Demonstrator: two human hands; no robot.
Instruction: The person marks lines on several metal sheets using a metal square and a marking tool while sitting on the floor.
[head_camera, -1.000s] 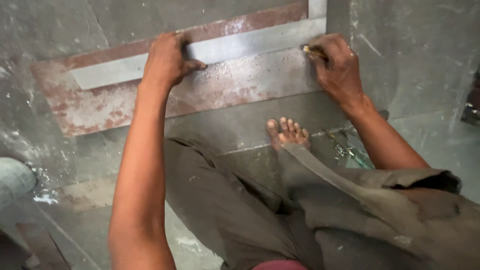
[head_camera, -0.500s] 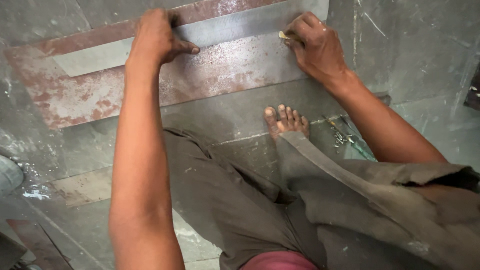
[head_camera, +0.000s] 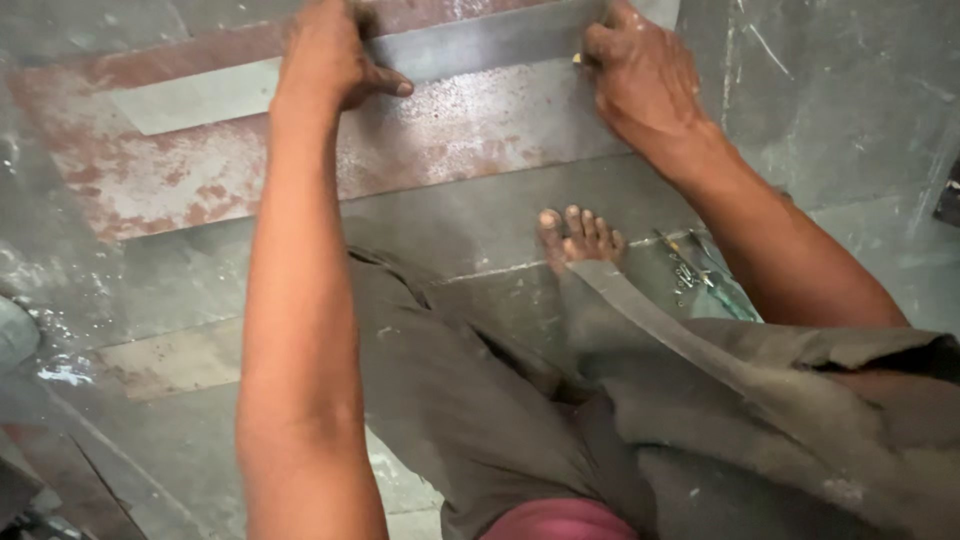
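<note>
A long grey metal straightedge (head_camera: 480, 45) lies across a rusty reddish metal sheet (head_camera: 200, 170) on the floor. My left hand (head_camera: 330, 55) presses down on the straightedge near its middle, fingers curled over its far edge and thumb stretched right. My right hand (head_camera: 645, 75) is closed around a small yellowish marking tool (head_camera: 578, 59) whose tip touches the sheet against the straightedge's lower edge.
My bare foot (head_camera: 580, 237) rests on the grey metal floor below the sheet, with grey trouser legs (head_camera: 480, 400) bent beneath me. Small metal tools (head_camera: 690, 265) lie beside the foot. A dark object (head_camera: 948, 195) sits at the right edge.
The view has tilted, so sheet and hands now sit higher in frame. My right hand with the marking tool has slid left along the straightedge. The left hand still presses the straightedge.
</note>
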